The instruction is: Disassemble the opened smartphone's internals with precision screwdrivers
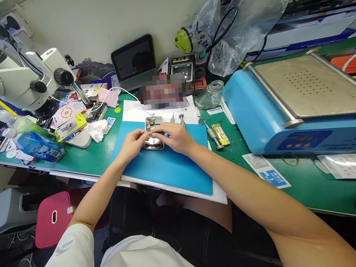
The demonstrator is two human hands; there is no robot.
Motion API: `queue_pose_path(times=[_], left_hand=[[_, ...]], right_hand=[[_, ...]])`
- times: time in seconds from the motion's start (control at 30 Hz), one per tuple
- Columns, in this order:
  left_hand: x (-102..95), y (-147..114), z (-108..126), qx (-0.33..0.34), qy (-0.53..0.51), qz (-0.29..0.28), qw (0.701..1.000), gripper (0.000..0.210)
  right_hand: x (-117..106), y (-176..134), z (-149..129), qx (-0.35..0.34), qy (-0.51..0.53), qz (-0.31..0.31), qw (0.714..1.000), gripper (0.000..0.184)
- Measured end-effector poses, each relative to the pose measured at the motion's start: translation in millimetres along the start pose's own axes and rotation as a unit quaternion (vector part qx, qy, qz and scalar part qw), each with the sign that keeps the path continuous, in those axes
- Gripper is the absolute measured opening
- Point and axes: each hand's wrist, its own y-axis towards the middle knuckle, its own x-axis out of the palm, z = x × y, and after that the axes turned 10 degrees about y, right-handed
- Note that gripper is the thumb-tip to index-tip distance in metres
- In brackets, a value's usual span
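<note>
An opened smartphone (pixel 155 143) lies on a blue work mat (pixel 175 173), its inner parts showing. Over its middle, my left hand (pixel 133 144) and my right hand (pixel 176 138) meet with fingertips pinched together. Whatever they pinch is too small or too hidden to name. My fingers cover the central part of the phone. Just beyond my right hand a screwdriver (pixel 182 120) points away on white paper (pixel 130 110). Another screwdriver (pixel 214 135) rests to the right of the mat, beside a small yellow packet (pixel 221 135).
A white microscope (pixel 14 83) overhangs the left side, above a blue bottle (pixel 40 146) and cluttered boxes. A blue heating machine (pixel 254 114) with a metal plate fills the right. A glass jar (pixel 210 95) stands behind the mat, and a dark-screened device (pixel 134 62) leans near the wall.
</note>
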Motion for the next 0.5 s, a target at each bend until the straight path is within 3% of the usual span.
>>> queue_pose_path(times=[0.5], left_hand=[[-0.9, 0.6, -1.9, 0.006, 0.025, 0.000, 1.000, 0.052]], right_hand=[[1.0, -1.9, 3.8, -0.012, -0.020, -0.007, 1.000, 0.022]])
